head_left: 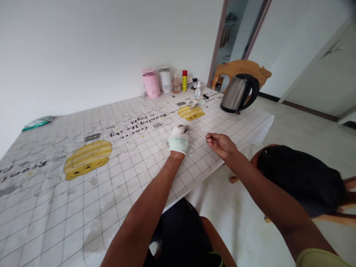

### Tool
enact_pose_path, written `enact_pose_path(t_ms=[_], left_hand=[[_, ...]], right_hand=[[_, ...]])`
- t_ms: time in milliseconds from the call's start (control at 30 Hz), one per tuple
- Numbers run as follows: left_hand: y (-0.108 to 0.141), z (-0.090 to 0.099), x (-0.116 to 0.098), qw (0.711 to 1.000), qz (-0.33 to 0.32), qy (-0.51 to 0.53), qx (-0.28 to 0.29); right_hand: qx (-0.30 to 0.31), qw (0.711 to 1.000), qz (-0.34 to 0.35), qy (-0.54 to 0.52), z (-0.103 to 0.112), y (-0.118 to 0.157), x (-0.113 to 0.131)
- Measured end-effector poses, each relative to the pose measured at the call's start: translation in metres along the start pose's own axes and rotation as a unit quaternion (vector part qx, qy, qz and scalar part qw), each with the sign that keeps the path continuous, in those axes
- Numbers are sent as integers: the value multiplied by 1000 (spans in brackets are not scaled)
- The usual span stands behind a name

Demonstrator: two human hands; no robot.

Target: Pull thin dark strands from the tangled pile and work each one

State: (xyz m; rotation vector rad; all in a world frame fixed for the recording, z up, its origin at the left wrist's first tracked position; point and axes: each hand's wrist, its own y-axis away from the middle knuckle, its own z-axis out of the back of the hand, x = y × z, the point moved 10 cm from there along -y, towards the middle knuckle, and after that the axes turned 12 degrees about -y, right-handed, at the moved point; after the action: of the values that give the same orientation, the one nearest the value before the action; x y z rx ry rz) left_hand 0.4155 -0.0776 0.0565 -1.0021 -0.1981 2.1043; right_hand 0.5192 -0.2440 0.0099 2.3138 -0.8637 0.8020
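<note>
My left hand [178,140], in a white and pale green glove with grey fingertips, rests on the checked tablecloth [125,207] with its fingers curled. Faint thin loops, like thread or wire, lie around it on the cloth. Bare and to the right, my right hand [221,145] is raised near the table's front edge, thumb and fingertips pinched together. A faint thin line shows near those fingertips; what either hand grips is too small to make out. The two hands are apart.
A steel kettle [236,93] stands at the back right. Along the wall are a pink container [151,85], a white container [166,81] and a red-capped yellow can [184,81]. A crumpled glove [194,102] lies before them. Black cloth [300,178] covers a chair at right.
</note>
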Motion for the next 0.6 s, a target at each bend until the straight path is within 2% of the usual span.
enact_pose_path(t_ms=[133,267,367,500,600], left_hand=[[8,-17,-28,984,-83,-131,93],[15,-36,-38,951,-127,-229,165],[22,-52,-44,933,-151,-245,215],[29,-70,-52,935,-168,-204,237],[34,-82,-63,924,-202,-195,259]], right_hand=[[-9,993,114,30,1,-2,17],[-20,976,194,97,-1,-7,17],[-15,962,239,135,-6,-20,22],[3,925,343,164,-18,-37,62],[15,909,383,161,-25,-43,93]])
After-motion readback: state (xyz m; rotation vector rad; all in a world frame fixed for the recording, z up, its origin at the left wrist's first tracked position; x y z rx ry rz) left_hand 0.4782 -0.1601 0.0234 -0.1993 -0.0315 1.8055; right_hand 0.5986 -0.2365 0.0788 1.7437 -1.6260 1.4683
